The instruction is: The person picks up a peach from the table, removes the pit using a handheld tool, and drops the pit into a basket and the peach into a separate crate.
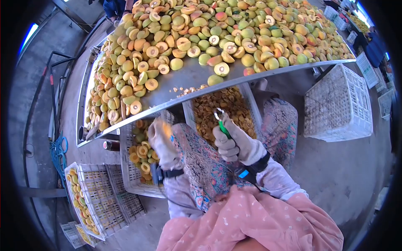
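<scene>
Head view: a table [180, 78] heaped with fruit [201, 21], whole and halved, some halves with the pit showing; its near edge runs above two crates and the knees.
Left hand: gloved [158, 140], fingers closed around an orange fruit piece [166, 128]; both are blurred. It is over the fruit crate [125, 161], near the left knee.
Right hand: gloved [231, 141], closed in a fist around the green handle of a tool [223, 125]. The tool's metal loop points up and away from the person, with the pit crate [188, 115] behind it.
Fruit crate: white, partly under the table edge, holding fruit halves; the left hand and forearm hide part of it.
Pit crate: brown pits [224, 100] fill it, between the knees; the right hand covers its near part.
In the way: the knees [278, 123] in patterned cloth, flanking the pit crate, and the table edge, overhanging both crates.
Lower left: a tilted crate [104, 196] with more fruit halves on its outer side; a blue hose [59, 152] lies beyond it. A jar [111, 145] is beside the fruit crate.
Right: a white crate stack [337, 104] on the floor, beside the table.
Top left: a co-worker [114, 9], partly visible, at the table's far side.
</scene>
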Available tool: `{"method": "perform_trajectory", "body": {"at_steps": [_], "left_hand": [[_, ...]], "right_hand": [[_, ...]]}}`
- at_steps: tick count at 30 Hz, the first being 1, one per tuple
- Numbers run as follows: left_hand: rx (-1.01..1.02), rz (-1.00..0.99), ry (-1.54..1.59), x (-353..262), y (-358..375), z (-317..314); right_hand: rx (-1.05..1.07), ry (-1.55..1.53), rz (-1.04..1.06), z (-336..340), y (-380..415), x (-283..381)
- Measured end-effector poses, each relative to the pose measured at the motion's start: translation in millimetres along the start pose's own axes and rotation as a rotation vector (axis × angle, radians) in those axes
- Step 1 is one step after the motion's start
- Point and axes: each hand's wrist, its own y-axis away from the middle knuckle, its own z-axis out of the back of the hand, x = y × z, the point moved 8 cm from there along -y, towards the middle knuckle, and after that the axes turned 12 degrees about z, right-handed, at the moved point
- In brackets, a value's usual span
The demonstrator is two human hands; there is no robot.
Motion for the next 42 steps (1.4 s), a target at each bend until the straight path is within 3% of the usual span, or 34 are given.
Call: {"method": "perform_trajectory", "body": {"at_steps": [1, 2, 4, 6, 7, 9, 11, 12, 16, 18, 20, 22, 23, 24, 26, 27, 28, 30, 33, 37, 40, 42], "left_hand": [[-0.260, 0.186, 0.174, 24.7, -17.7, 34.2], [-0.478, 0.154, -0.251, 5.7, -17.2, 64.3], [-0.603, -0.136, -0.462, -36.1, -20.3, 57.1], [-0.272, -0.111, -0.355, -45.8, -57.1, -5.5], [-0.121, -0.228, -0.413, -46.4, -77.5, -41.3], [0.032, -0.288, -0.844, -66.3, -109.2, -122.6], [0.195, -0.354, -1.165, -53.2, -153.5, -183.8], [0.080, -0.415, -1.445, -45.1, -170.9, -207.8], [-0.030, -0.479, -1.673, -7.6, -212.7, -250.2], [0.098, -0.351, -1.626, -2.3, -214.9, -246.3], [0.190, -0.306, -1.633, -22.3, -186.8, -240.1], [0.364, -0.130, -1.102, -8.4, -163.5, -223.1], [0.326, -0.194, -0.800, -11.7, -158.3, -214.6], [0.482, 0.120, -0.364, 13.4, -152.4, -204.8], [0.688, 0.376, 0.286, -46.0, -83.6, -191.0], [0.760, 0.539, 0.415, -54.5, -55.0, -186.0], [0.765, 0.535, 0.421, -58.4, -38.0, -177.8], [0.816, 0.519, 0.582, -73.1, -9.1, -169.3], [0.748, 0.468, 0.428, -103.6, 37.2, -140.9], [0.635, 0.401, 0.298, -114.8, 55.9, -123.4], [0.532, 0.275, 0.232, -121.1, 61.2, -109.1], [0.383, -0.104, 0.116, -149.9, 66.5, -92.9]], "right_hand": [[-0.103, 0.039, -0.008, 20.7, 1.9, 2.8], [-0.208, 0.080, -0.021, 40.1, 4.0, 4.7], [-0.377, 0.179, -0.043, 62.6, 8.5, 5.4], [-0.495, 0.353, -0.061, 75.1, 8.8, 6.4], [-0.517, 0.430, -0.049, 81.8, 11.8, 9.1], [-0.566, 0.507, -0.012, 91.8, 20.8, 19.8], [-0.709, 0.378, -0.057, 114.3, 35.4, 24.6], [-0.791, 0.328, -0.068, 121.9, 42.6, 28.3], [-0.806, 0.216, 0.002, 134.6, 47.4, 43.6], [-0.904, 0.385, 0.068, 126.9, 45.4, 56.7], [-0.846, 0.384, 0.058, 125.7, 35.1, 53.6], [-0.795, 0.382, 0.048, 115.5, 26.9, 49.4], [-0.725, 0.504, 0.058, 103.3, 18.9, 54.8], [-0.652, 0.622, 0.073, 89.1, 10.3, 59.2], [-0.604, 0.716, 0.160, 56.6, -3.8, 70.0], [-0.548, 0.805, 0.246, 39.3, -10.8, 75.9], [-0.513, 0.823, 0.319, 39.7, -16.0, 75.1], [-0.367, 1.428, 0.528, 7.2, -21.3, 90.0], [-0.515, 1.717, 0.435, -31.3, -13.7, 88.1], [-0.523, 1.834, 0.468, -48.2, -2.3, 75.2], [-0.473, 1.691, 0.517, -63.7, 2.0, 65.8], [-0.494, 1.718, 0.495, -62.8, 2.4, 62.0]]}}
